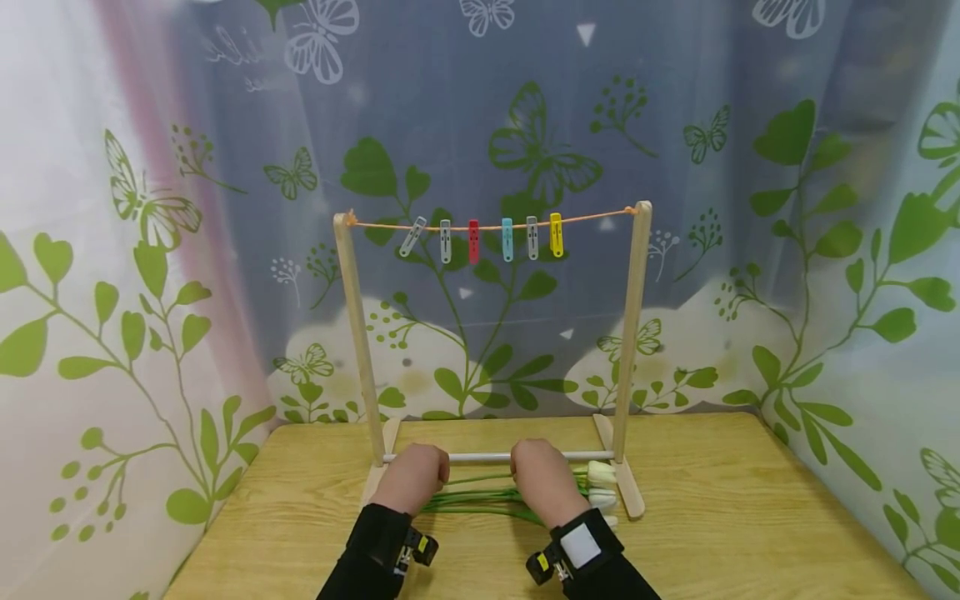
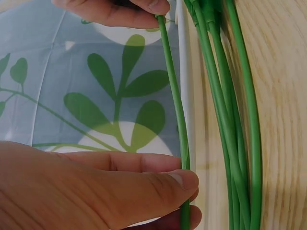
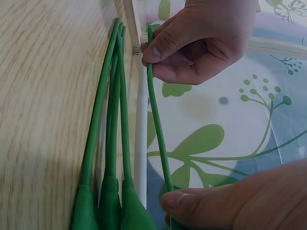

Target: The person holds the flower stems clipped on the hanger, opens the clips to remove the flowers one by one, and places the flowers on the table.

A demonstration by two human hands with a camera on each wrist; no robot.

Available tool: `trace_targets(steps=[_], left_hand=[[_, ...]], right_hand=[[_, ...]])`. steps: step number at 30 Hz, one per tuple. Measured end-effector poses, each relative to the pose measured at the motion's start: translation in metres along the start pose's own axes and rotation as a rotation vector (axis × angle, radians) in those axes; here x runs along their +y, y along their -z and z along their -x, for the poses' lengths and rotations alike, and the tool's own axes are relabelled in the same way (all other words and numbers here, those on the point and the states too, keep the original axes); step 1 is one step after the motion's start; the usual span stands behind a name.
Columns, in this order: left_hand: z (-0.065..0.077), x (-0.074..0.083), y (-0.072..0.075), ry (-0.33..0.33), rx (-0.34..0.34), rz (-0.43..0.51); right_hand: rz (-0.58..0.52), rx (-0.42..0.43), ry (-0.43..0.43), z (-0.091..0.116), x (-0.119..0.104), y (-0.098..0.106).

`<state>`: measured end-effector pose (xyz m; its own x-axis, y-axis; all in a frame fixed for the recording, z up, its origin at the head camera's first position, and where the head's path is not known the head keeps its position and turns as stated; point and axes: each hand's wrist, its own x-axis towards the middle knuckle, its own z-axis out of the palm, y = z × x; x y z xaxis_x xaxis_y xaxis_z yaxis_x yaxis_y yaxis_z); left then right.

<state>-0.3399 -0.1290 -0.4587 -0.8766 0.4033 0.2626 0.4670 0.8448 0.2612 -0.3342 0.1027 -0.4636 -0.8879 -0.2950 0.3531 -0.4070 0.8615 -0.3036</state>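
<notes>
Both hands pinch one green-stemmed artificial tulip, its thin stem [image 2: 173, 88] stretched between them. My left hand [image 1: 415, 479] grips the stem between thumb and fingers toward its left part. Farther right along the same stem, my right hand [image 1: 547, 482] pinches it with thumb and fingertips, close to the flower end. A white tulip head [image 1: 601, 473] shows just beyond the right hand in the head view. Beside the held stem, several more green stems [image 3: 111, 120] lie bunched on the table, with white blooms [image 1: 602, 498] at their right end, partly hidden by the right hand and wrist.
A wooden frame [image 1: 633, 317] stands behind the hands, with a white crossbar [image 1: 480, 457] low down. Its orange string [image 1: 390, 226] carries several clothespins, among them a red clothespin [image 1: 473, 242] and a yellow clothespin [image 1: 556, 235]. Patterned curtain [image 1: 465, 333] surrounds the wooden table [image 1: 720, 517].
</notes>
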Motion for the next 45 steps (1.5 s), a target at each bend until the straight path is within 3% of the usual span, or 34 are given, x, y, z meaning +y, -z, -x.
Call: trace_targets(steps=[8, 23, 36, 40, 45], left_hand=[[-0.002, 0.005, -0.008, -0.001, 0.007, 0.010], [-0.009, 0.015, -0.022, 0.014, -0.051, 0.031], [-0.014, 0.023, -0.033, 0.004, -0.022, 0.012], [-0.014, 0.016, -0.034, 0.022, -0.031, 0.018], [-0.005, 0.002, -0.021, 0.064, -0.044, 0.015]], right_hand=[[-0.003, 0.000, -0.010, 0.006, 0.005, 0.000], [0.024, -0.006, -0.022, 0.017, 0.017, -0.001], [0.059, -0.008, -0.030, 0.022, 0.026, 0.000], [0.106, 0.026, -0.005, 0.019, 0.023, -0.005], [0.194, 0.062, 0.066, 0.005, 0.008, -0.013]])
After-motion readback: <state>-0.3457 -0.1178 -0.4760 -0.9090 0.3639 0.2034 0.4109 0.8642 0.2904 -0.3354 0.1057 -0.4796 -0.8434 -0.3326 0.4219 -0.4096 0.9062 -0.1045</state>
